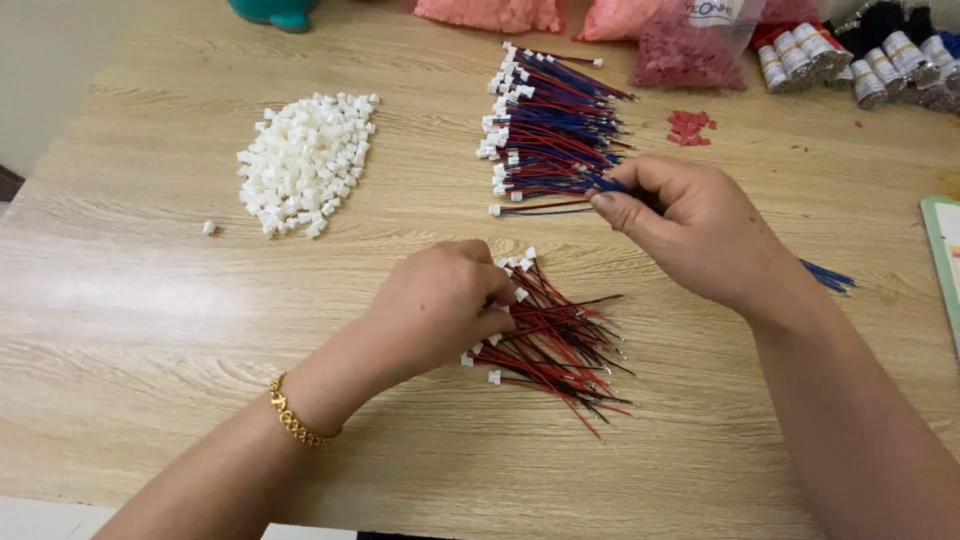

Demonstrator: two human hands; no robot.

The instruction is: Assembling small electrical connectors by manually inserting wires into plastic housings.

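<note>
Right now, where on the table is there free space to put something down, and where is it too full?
Bare wood lies along the table left side, below the white connector pile, and near the front edge under both hands. It is crowded in the middle: left hand on the red-black wires, right hand at the blue-red wires. Bags fill the far edge.

This looks like a small assembly bench for wiring work, perhaps home piecework rather than a factory line. A wood-grain table carries sorted stock: a heap of white connectors, a fanned stack of red-and-blue leads, a bundle of red-and-black leads, clear bags of pink parts and banded wire bundles along the far edge.
</note>
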